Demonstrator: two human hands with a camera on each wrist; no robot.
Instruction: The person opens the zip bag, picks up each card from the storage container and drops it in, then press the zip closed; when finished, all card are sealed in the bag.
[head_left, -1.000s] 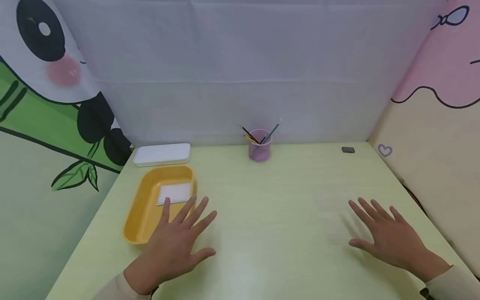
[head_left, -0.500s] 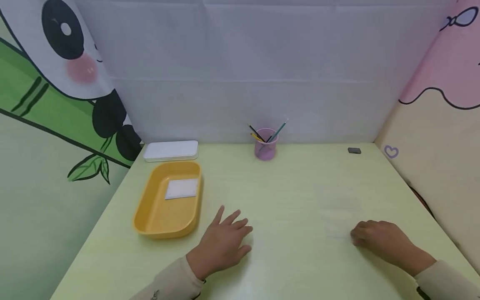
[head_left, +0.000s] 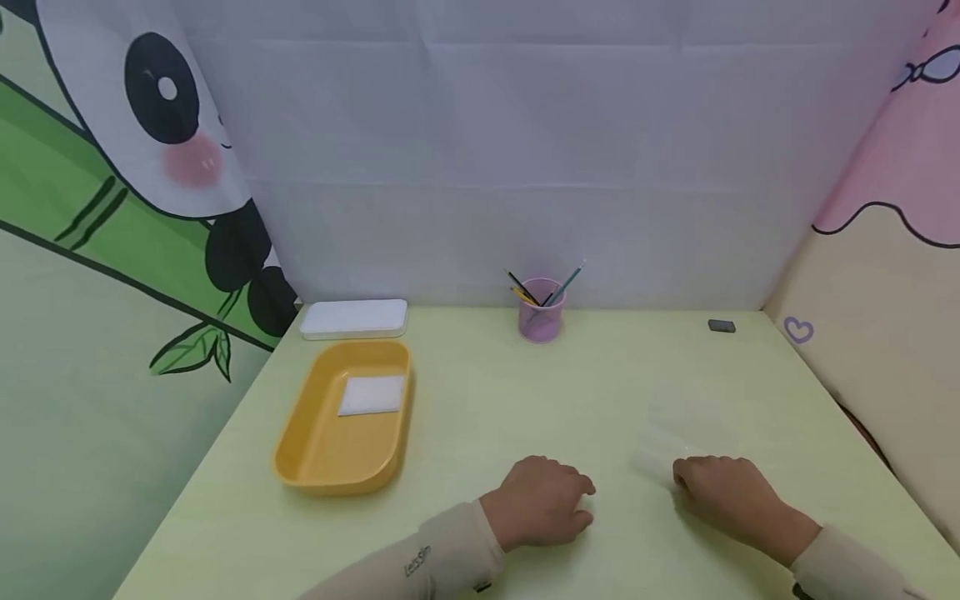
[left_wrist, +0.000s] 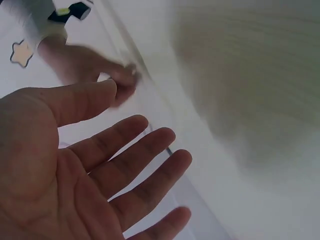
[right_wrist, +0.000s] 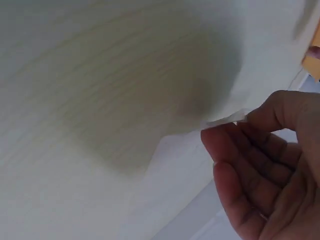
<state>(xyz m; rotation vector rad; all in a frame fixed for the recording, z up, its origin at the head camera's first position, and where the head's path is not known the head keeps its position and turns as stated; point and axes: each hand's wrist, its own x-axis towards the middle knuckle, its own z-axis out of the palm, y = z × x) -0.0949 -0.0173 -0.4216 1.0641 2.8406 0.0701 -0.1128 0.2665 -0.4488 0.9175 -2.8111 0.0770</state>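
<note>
Pinched between the thumb and fingers of my right hand (head_left: 738, 507) is the edge of a thin see-through plastic sheet or bag (head_left: 660, 446); which of the two I cannot tell. The right wrist view shows the held edge of the clear plastic (right_wrist: 227, 119) bunched at the fingertips, the remainder stretching away over the table. To the left of it, my left hand (head_left: 538, 504) hovers over the table with nothing in it. Its fingers (left_wrist: 142, 172) are spread and loosely bent in the left wrist view, palm showing, apart from the plastic.
A yellow tray (head_left: 296, 454) holding a white card-like rectangle (head_left: 371, 395) stands at the left. Behind it lies a white flat box (head_left: 355, 318). A purple pencil cup (head_left: 540, 323) and a small dark block (head_left: 722, 326) are along the back of the table (head_left: 480, 392).
My left hand has moved right, away from the yellow tray, its fingers less spread. The right hand has gone from spread fingers to pinching the clear plastic, which has shifted slightly.
</note>
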